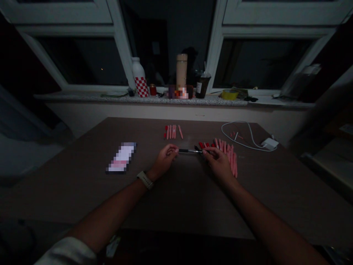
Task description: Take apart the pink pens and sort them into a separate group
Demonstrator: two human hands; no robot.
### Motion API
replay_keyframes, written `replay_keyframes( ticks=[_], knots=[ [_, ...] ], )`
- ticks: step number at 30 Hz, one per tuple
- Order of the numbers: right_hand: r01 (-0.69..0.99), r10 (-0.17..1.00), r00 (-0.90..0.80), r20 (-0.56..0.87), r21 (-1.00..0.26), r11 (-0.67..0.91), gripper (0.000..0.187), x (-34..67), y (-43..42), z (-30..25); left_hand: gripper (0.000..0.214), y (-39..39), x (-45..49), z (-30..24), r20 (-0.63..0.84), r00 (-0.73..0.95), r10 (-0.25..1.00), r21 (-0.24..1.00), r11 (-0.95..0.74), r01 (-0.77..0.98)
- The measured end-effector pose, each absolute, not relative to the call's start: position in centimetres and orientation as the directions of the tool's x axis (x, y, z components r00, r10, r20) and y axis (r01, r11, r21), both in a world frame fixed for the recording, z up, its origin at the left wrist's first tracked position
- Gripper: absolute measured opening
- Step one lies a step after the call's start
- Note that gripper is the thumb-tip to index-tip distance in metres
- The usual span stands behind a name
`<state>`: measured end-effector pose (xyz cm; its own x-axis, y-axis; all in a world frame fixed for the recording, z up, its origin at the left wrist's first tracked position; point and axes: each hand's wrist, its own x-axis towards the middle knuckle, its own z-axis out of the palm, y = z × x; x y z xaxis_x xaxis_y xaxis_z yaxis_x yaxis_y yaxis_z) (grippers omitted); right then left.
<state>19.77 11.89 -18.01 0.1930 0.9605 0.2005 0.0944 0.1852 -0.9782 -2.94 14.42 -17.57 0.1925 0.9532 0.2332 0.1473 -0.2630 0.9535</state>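
Observation:
A slim black pen (190, 151) with a clear section is held level above the table, between my two hands. My left hand (167, 154) pinches its left end. At its right end, the fingers of my right hand (219, 160) are closed on it. Just behind and beside my right hand lies a fanned group of pink pens (233, 162), with red pens (202, 145) among them, partly hidden by that hand. Farther back, a short row of pink pens (171, 131) lies side by side, a red one at its left and one pink pen set apart at the right.
A lit phone (121, 158) lies left on the table. A white cable (249, 127) and charger (270, 143) are at the right rear. On the windowsill stand a checkered bottle (141, 79), a beige flask (181, 70), a dark cup (202, 86) and a yellow roll (229, 95).

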Motion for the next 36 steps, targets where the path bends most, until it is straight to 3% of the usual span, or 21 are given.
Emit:
replay_keyframes(
  ticks=[10, 17, 24, 27, 32, 36],
  knots=[
    [0.097, 0.963, 0.184, 0.198, -0.978, 0.183, 0.044, 19.7, 11.86, -18.19, 0.031, 14.04, -2.89, -17.3, 0.241, 0.221, 0.945, 0.949, -0.277, 0.151],
    [0.132, 0.963, 0.195, 0.187, -0.978, 0.163, 0.045, 19.53, 11.6, -17.84, 0.035, 14.09, -2.86, -17.08, 0.246, 0.18, 0.952, 0.926, -0.286, 0.248],
    [0.104, 0.964, 0.186, 0.19, -0.98, 0.173, 0.044, 19.65, 11.77, -17.96, 0.032, 14.0, -2.92, -17.18, 0.229, 0.24, 0.943, 0.95, -0.27, 0.154],
    [0.107, 0.965, 0.177, 0.194, -0.978, 0.177, 0.045, 19.67, 11.79, -18.06, 0.029, 14.14, -2.97, -17.37, 0.236, 0.22, 0.946, 0.94, -0.28, 0.196],
    [0.11, 0.966, 0.165, 0.2, -0.977, 0.183, 0.046, 19.67, 11.83, -18.28, 0.043, 14.28, -3.03, -17.26, 0.254, 0.19, 0.948, 0.911, -0.3, 0.282],
    [0.137, 0.966, 0.178, 0.19, -0.976, 0.167, 0.046, 19.76, 11.84, -18.18, 0.032, 14.1, -2.97, -17.09, 0.235, 0.241, 0.942, 0.936, -0.286, 0.205]
  ],
)
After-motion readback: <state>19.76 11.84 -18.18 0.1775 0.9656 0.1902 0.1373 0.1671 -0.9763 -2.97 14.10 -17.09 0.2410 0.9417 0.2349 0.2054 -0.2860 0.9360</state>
